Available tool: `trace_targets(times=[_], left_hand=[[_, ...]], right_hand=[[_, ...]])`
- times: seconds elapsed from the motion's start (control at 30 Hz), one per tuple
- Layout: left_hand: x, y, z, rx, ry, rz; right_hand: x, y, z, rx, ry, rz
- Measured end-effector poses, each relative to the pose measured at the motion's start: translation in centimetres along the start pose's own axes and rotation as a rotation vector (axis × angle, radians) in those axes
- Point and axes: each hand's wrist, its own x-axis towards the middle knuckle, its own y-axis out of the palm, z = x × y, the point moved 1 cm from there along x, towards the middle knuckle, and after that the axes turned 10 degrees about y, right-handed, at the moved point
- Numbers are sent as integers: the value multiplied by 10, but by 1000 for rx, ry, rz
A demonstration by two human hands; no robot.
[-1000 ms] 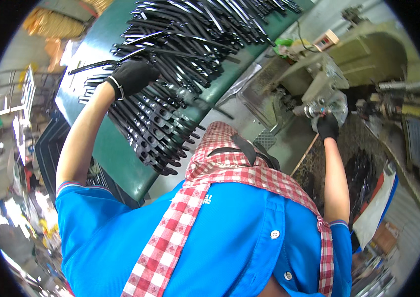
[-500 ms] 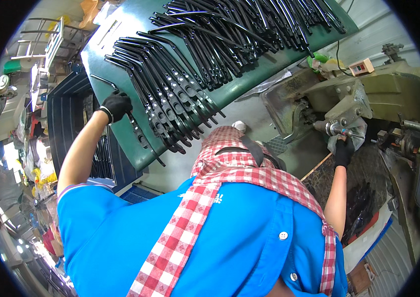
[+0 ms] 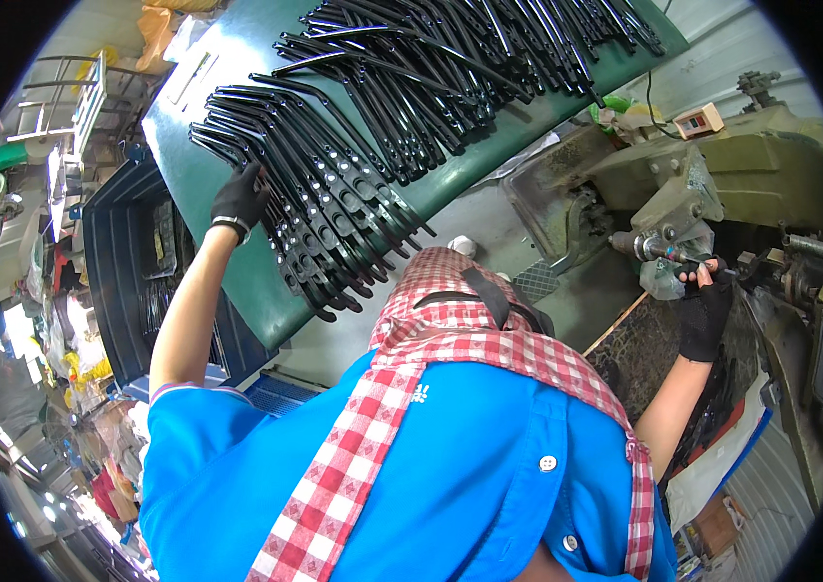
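Note:
A row of black bent metal rods with flat, holed ends [image 3: 329, 209] lies on a green tabletop [image 3: 174, 160]. At the row's left edge is my left hand [image 3: 240, 201], in a black glove. Its fingers are curled round a bent rod there, partly hidden by the hand. Away to the right, my right hand [image 3: 705, 315] wears a black glove with bare fingertips. The fingers are closed beside the metal spindle [image 3: 646, 246] of a machine; what they pinch is too small to make out. Clear plastic wrap [image 3: 661, 279] hangs around that spindle.
Many more black rods [image 3: 450, 73] are heaped along the table's far side. A dark blue bin [image 3: 115, 281] holding black parts stands left of the table. The big green machine [image 3: 760, 160] fills the right, with a dark, stained surface [image 3: 625, 354] under the spindle.
My left hand has moved right and brought its rod from the table's left side against the row. The right hand has shifted right and slightly down, away from the spindle's tip.

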Motion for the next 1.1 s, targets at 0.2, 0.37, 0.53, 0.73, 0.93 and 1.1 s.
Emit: trace_targets(times=[0.2, 0.37, 0.53, 0.73, 0.93, 1.1], left_hand=[[106, -14, -85, 162, 331, 255], [164, 5, -93, 315, 711, 472], [168, -13, -113, 315, 860, 462], [193, -3, -20, 126, 871, 96], [212, -48, -64, 119, 975, -198], [215, -71, -175, 42, 1167, -233]], right_hand=[[-8, 24, 8, -15, -15, -87], [-5, 27, 0, 123, 7, -123], [-11, 75, -13, 200, -195, -467], [-84, 26, -88, -383, -145, -505], [-210, -100, -109, -1220, 692, -662], [-270, -155, -152, -1452, 809, -638]])
